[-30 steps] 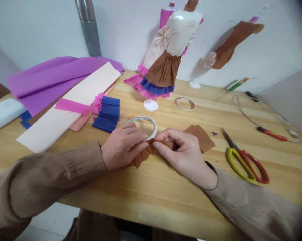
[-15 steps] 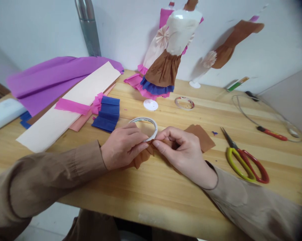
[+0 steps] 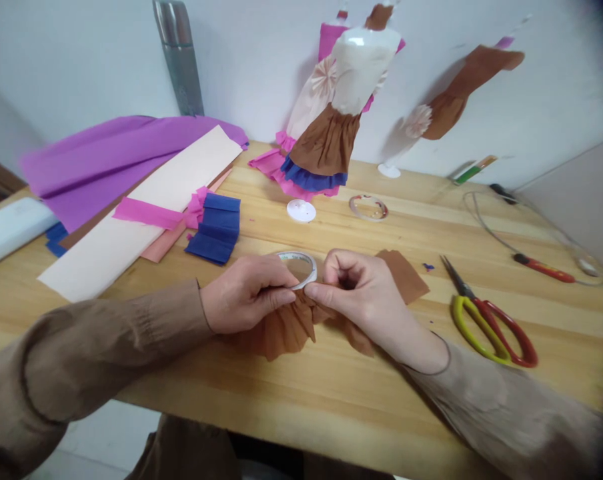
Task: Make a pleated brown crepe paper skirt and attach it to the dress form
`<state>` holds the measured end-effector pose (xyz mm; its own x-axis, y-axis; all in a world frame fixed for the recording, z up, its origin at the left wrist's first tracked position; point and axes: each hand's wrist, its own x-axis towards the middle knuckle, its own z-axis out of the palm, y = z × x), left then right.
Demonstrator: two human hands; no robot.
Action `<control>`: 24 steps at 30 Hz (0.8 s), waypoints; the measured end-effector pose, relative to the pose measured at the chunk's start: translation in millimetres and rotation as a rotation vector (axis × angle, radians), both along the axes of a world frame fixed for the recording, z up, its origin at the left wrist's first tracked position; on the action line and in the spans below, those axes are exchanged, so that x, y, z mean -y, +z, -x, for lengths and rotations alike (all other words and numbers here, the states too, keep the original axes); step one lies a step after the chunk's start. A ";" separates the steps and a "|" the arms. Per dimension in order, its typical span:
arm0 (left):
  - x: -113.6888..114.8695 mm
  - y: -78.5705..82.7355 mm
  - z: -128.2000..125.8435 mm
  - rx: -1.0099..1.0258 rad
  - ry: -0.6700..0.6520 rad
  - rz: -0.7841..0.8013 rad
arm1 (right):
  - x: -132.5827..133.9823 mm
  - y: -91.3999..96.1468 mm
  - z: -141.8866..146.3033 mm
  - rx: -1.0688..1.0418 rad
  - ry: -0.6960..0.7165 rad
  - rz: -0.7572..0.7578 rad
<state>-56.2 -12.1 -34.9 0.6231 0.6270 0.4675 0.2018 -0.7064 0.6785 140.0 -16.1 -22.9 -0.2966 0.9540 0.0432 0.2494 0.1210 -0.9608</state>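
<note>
My left hand (image 3: 251, 293) pinches a gathered strip of brown crepe paper (image 3: 281, 333) together with a white roll of tape (image 3: 309, 267), whose ring stands up behind my fingers. Close beside it, my right hand (image 3: 356, 287) is closed, thumb against finger, on the same brown crepe paper near the tape's edge. The paper hangs in pleats below both hands. Partly behind my right hand lies a flat brown paper piece (image 3: 404, 273). Fingers cover the spot where tape and paper meet.
Scissors (image 3: 481, 320) lie at right, with a red-handled corded tool (image 3: 544, 267) beyond. Dress forms in paper skirts (image 3: 326, 140) stand at the back, near a clear tape roll (image 3: 368, 207). Blue crepe paper (image 3: 214, 227), cream paper (image 3: 146, 213), purple paper (image 3: 131, 153) and a flask (image 3: 179, 60) are left.
The brown paper has come further into view below my hands, its pleats spreading. My right hand has drawn slightly up and right, and the tape ring sits a little lower.
</note>
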 end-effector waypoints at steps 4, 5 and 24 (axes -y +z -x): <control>-2.6 2.3 3.5 0.045 -0.005 0.225 | -0.7 8.1 -5.9 0.019 0.078 -0.067; -3.4 2.6 4.3 0.053 -0.008 0.247 | -0.7 9.8 -7.4 0.021 0.095 -0.087; -8.9 -0.7 7.6 -0.039 0.030 -0.005 | -4.0 12.5 -15.3 0.182 0.233 -0.088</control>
<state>-63.8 -3.3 -35.6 0.6217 0.6435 0.4466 0.2495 -0.7031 0.6659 155.3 -12.1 -10.5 -0.5176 0.8543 0.0483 0.3721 0.2756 -0.8864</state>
